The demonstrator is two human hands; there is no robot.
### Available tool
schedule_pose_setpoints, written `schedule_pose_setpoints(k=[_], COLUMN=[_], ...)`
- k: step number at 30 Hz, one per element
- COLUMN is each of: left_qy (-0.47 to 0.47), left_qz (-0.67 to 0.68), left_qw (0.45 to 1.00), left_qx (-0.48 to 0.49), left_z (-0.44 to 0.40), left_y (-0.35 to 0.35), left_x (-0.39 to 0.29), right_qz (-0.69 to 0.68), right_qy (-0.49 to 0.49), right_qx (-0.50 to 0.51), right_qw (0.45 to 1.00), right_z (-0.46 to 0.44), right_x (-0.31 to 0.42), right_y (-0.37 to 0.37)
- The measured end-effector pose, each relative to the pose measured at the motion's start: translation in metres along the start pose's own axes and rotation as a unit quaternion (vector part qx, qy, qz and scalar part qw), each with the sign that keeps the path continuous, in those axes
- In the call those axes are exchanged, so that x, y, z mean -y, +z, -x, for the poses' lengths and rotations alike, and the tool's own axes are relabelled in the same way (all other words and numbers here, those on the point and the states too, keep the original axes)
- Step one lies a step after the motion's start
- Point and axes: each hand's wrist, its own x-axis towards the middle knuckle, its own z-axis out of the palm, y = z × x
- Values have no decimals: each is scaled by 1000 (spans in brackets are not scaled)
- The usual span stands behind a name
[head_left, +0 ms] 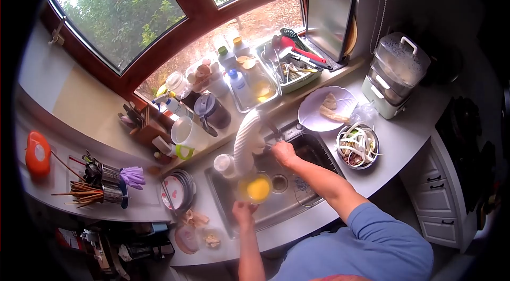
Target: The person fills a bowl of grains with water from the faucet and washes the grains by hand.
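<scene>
Two-handed: grasps yellow-filled bowl (258,189) with left fingers (247,208), cannot tell grip of right fingers (281,148) beside tap (277,133); could splash from sudden flow.

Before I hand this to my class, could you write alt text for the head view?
A person's left grip holds a bowl of something yellow over a kitchen sink, while the right grip is beside a white ribbed tube. Behind, a window overlooks greenery.

A clear round bowl (243,189) holding bright yellow liquid (258,189) is over the sink (223,212), beside the curved, ribbed white tap (246,140).
</scene>
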Motion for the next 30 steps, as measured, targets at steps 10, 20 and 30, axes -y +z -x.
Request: schedule_pose_setpoints(k=[10, 20, 30], left_qy=[7, 57, 57], left_qz=[22, -2, 50], left_qw=[999, 995, 991], left_qx=[-35, -82, -107], left_z=[-3, -20, 2], left_y=[9, 18, 30], left_x=[20, 74, 63], right_qz=[42, 108, -52], right_qy=[-46, -39, -102], right_qx=[-14, 23, -13], right_qw=[998, 993, 993], right_z=[-12, -6, -18], right_x=[-10, 8, -126], right_y=[13, -20, 61])
